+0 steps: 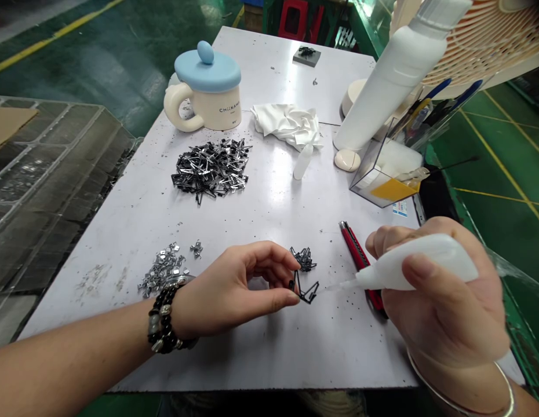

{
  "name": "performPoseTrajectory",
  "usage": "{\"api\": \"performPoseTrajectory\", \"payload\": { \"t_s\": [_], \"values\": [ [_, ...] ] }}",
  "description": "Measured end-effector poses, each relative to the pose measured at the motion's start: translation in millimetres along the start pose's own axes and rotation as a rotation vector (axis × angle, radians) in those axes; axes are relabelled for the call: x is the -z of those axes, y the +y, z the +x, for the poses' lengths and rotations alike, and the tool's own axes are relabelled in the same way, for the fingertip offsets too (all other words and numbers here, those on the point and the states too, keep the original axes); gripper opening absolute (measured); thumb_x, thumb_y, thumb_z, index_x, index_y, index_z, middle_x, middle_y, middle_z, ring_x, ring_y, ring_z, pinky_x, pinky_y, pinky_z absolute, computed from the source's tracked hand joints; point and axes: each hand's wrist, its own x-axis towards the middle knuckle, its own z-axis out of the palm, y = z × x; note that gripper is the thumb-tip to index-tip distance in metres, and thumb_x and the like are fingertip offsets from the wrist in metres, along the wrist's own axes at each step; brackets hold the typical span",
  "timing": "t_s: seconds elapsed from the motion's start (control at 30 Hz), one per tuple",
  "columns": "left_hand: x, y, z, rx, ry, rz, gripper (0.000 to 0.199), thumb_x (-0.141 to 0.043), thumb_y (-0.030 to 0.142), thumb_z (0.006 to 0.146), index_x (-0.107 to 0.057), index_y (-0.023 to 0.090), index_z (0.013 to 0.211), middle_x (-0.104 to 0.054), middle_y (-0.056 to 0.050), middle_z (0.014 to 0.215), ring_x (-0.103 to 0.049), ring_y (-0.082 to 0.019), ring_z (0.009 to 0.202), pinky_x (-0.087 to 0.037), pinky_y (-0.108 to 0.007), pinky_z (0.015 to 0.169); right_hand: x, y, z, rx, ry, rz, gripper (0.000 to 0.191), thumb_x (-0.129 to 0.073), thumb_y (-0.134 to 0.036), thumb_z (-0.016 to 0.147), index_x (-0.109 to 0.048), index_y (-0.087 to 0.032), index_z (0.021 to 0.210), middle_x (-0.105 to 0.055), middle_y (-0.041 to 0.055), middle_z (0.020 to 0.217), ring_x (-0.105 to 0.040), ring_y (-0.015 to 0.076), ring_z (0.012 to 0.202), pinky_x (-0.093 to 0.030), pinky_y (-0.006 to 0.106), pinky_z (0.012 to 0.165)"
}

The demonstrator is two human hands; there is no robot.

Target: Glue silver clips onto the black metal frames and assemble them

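Black clip (310,296): stood at three o'clock from the left hand (235,292), pinched between thumb and fingers; slack pressure could have let it twist
White bottle (439,258): was wrapped by the right hand's (452,313) fingers, its nozzle (365,279) at three o'clock from the clip, contact unclear; squeezing hard might have wetted the left fingertips
Small clip pile (305,259): lay at twelve o'clock from the clip, perhaps exposed to drips
Red cutter (352,243): lay at two o'clock, partly behind the right hand; a dropping wrist could have knocked it

White squeeze bottle (430,263), black clip (312,296), red-and-black cutter (353,244), cream mug (219,110), light-blue lid (208,74)
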Motion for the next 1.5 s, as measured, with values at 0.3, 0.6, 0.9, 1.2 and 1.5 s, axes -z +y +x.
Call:
{"api": "performPoseTrajectory", "payload": {
  "t_s": [0.3,0.6,0.9,1.2,1.5],
  "values": [
    [-0.2,0,1,-0.004,0.009,0.013,0.024,-0.067,0.022,0.075,-0.055,0.014,0.094,-0.065,-0.002,0.08,-0.062,-0.011,0.075,-0.052,-0.021,0.07,0,0,0,0.01,0.002,-0.011,0.016,-0.061,-0.023,0.077,-0.048,-0.018,0.07,-0.046,-0.0023,0.055,-0.042,0.0122,0.054,-0.032,0.028,0.052],
    [0.0,1,1,-0.003,0.006,0.005,0.023,-0.067,0.022,0.075,-0.055,0.014,0.094,-0.065,-0.001,0.08,-0.062,-0.01,0.076,-0.051,-0.02,0.071,3,3,7,0.068,0.04,-0.021,0.018,-0.058,-0.02,0.075,-0.043,-0.019,0.064,-0.041,-0.0032,0.051,-0.038,0.0112,0.048,-0.031,0.03,0.051],
    [-0.6,0,0,-0.019,0.008,0.019,0.024,-0.067,0.022,0.075,-0.055,0.014,0.094,-0.065,-0.002,0.081,-0.061,-0.011,0.076,-0.051,-0.023,0.071,16,14,26,0.106,0.319,-0.135,0.007,-0.053,-0.027,0.08,-0.049,-0.022,0.077,-0.043,-0.0014,0.068,-0.046,0.0136,0.058,-0.039,0.029,0.054],
    [-3.8,-3,-4,-0.123,-0.005,0.09,0.026,-0.066,0.024,0.074,-0.055,0.012,0.095,-0.064,-0.005,0.08,-0.06,-0.013,0.074,-0.051,-0.027,0.07,26,44,56,-0.01,0.109,-0.738,0.037,-0.071,-0.02,0.063,-0.04,-0.024,0.083,-0.048,-0.0055,0.066,-0.051,0.0135,0.062,-0.042,0.03,0.062],
    [-19.4,-14,-15,-0.328,-0.18,0.148,0.03,-0.072,0.017,0.066,-0.059,0.012,0.092,-0.068,-0.005,0.077,-0.064,-0.013,0.07,-0.051,-0.021,0.067,18,32,43,0.123,0.144,-1.144,0.045,-0.07,-0.038,0.066,-0.043,-0.019,0.098,-0.055,0.0072,0.091,-0.055,0.0221,0.074,-0.044,0.039,0.064]
  ]
}}
